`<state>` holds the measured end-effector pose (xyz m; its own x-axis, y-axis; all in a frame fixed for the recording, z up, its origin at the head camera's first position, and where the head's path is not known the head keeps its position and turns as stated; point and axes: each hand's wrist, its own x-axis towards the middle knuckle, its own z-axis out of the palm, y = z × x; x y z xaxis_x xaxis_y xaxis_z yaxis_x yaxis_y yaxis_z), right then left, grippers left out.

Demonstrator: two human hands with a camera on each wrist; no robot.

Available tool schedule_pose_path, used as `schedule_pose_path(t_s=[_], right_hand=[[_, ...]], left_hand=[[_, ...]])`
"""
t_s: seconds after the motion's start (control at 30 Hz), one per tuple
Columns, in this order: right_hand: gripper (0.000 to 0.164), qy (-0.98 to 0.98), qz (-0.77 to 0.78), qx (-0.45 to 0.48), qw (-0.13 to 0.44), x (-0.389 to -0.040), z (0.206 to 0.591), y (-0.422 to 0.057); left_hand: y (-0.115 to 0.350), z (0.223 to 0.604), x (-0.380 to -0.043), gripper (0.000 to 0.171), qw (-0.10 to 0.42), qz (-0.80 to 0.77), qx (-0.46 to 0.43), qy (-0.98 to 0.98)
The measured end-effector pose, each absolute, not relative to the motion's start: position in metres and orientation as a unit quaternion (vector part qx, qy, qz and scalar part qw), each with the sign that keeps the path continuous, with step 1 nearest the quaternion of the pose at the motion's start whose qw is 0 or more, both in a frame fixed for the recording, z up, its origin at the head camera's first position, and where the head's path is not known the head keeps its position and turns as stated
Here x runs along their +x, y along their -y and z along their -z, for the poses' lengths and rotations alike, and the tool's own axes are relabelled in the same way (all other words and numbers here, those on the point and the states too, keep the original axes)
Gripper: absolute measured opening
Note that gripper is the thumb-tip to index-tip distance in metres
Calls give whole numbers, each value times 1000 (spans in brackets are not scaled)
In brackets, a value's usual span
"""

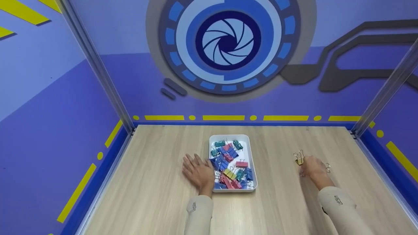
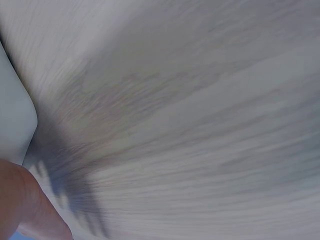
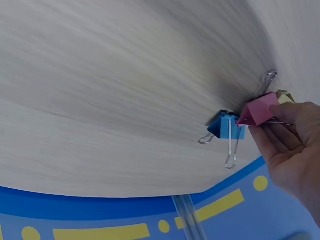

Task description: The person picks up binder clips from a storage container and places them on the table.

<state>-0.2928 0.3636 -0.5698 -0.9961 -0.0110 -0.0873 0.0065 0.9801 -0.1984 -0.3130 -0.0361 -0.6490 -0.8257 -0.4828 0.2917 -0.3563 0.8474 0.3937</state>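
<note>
My left hand lies with fingers spread on the table, against the left side of a white tray. In the left wrist view, part of that hand shows beside the tray's white wall. Several binder clips in red, blue, green and yellow lie jumbled in the tray. To the right of the tray, my right hand pinches a pink binder clip between thumb and fingers. A blue binder clip is close beside it, and a yellow binder clip stands on the other side, partly hidden by the fingers.
The wooden table is bounded by a purple-blue back wall and side walls. Metal posts rise at the far corners. Bare wood shows between the tray and my right hand.
</note>
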Motion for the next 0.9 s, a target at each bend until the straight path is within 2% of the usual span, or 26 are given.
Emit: schedule_pose_path(t_s=[0.13,0.3,0.47,0.57,0.63,0.73,0.83,0.9], right_hand=[[5,-993,97,-14,60,-302,546,-349],[5,-992,102,-71,34,-320,517,-311],[27,-983,130,-128,20,-333,514,-252],[44,-970,173,-170,23,-336,528,-217],[50,-958,200,-203,32,-334,542,-200],[36,-940,215,-264,35,-330,566,-182],[12,-931,207,-300,12,-328,584,-172],[9,-932,204,-300,-6,-327,591,-166]], left_hand=[[36,649,-313,62,195,165,223,941],[36,648,-312,61,194,175,223,939],[35,648,-312,61,192,158,229,941],[34,648,-312,62,188,143,226,945],[33,649,-313,62,185,136,222,948],[31,650,-314,62,184,133,216,949],[33,650,-314,61,188,133,217,949],[35,649,-313,61,188,130,219,949]])
